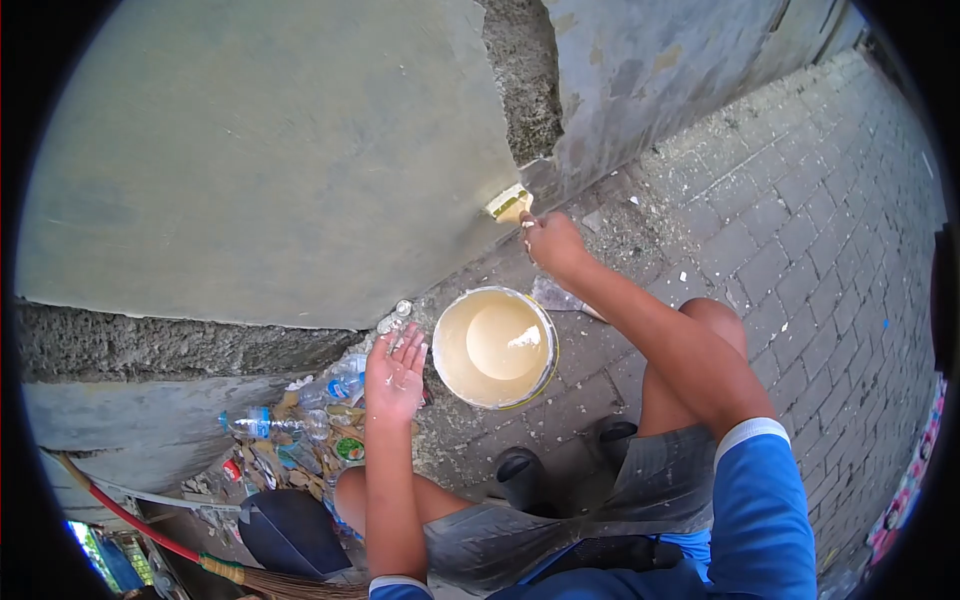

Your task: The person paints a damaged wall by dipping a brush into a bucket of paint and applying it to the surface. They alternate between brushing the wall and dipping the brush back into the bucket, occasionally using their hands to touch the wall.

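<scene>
My right hand is closed round the handle of a paintbrush. The brush's bristles are at the lower edge of the smooth grey-green wall, close to a rough bare strip; whether they press on it I cannot tell. My left hand is held palm up with the fingers stretched out and nothing in it, whitish smears on the skin. Between my hands, a round bucket stands on the paving, with cream-coloured paint inside.
Plastic bottles and other litter lie along the wall's foot at left. Nearby are a dark dustpan-like object and a broom with a red handle. A flat tool lies behind the bucket on the brick paving.
</scene>
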Tool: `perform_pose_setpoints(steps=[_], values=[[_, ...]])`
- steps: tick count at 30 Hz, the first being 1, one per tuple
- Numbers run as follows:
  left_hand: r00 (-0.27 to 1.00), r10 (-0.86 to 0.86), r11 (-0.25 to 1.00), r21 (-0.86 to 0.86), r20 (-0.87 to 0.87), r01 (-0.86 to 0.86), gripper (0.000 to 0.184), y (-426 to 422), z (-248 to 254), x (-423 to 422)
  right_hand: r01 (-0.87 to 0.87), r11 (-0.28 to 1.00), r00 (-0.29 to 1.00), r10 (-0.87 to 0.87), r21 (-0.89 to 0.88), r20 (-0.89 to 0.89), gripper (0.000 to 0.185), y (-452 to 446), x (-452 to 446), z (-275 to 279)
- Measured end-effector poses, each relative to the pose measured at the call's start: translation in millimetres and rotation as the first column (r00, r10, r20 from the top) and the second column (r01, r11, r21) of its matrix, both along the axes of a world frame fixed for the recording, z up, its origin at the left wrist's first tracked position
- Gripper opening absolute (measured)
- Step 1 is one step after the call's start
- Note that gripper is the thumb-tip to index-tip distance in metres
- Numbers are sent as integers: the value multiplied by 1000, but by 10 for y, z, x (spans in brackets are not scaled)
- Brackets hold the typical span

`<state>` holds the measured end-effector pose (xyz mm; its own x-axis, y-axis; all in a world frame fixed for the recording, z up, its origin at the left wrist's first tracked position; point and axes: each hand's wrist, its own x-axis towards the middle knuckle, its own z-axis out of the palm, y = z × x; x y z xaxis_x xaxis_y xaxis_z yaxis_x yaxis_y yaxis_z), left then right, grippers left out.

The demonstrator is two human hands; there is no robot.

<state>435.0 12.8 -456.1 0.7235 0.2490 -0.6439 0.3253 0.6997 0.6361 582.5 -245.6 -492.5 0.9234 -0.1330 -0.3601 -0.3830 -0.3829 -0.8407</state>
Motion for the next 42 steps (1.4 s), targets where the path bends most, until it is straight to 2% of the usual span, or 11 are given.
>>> perform_pose_setpoints(steps=[4, 7, 10, 13, 16, 17, 21, 24, 32, 39, 42], values=[[1000, -28, 1000, -13, 10, 28, 24, -13, 29, -5, -100, 993, 989, 91, 70, 120, 41, -144, -212, 478], [1000, -22, 999, -33, 7, 22, 24, -37, 40, 24, -59, 938, 994, 23, 342, 107, 42, -172, -334, 440], [1000, -14, 996, -86, 14, 15, 24, -73, 57, 32, -144, 981, 987, 133, 132, 92, 41, -178, -495, 323], [999, -42, 996, -73, 29, 44, 25, -100, 118, 47, -400, 903, 916, 401, -155, -23, 36, -118, -658, 297], [998, -29, 996, -86, 51, 33, 26, -116, 180, 52, -683, 553, 643, 766, -478, -32, 33, -37, -772, 399], [999, -16, 995, -101, 46, 20, 25, -113, 199, 50, -772, 383, 537, 821, -507, -196, 32, -13, -784, 467], [998, -19, 994, -111, 55, 25, 26, -127, 291, 7, -759, 37, 294, 910, -650, -292, 18, 206, -965, 304], [997, -21, 993, -111, 71, 29, 28, -108, 301, -53, -733, -108, 182, 920, -672, -347, 15, 401, -1080, 74], [997, 35, 993, -117, 61, -28, 23, -9, 394, -204, -698, -166, 178, 902, -697, -394, 13, 647, -1087, -595], [996, 43, 991, -127, 76, -33, 24, 25, 485, -238, -713, -135, 220, 889, -688, -403, 14, 743, -1057, -265], [996, 33, 991, -129, 85, -22, 25, 24, 507, -244, -767, -27, 287, 880, -641, -380, 18, 640, -995, 77]])
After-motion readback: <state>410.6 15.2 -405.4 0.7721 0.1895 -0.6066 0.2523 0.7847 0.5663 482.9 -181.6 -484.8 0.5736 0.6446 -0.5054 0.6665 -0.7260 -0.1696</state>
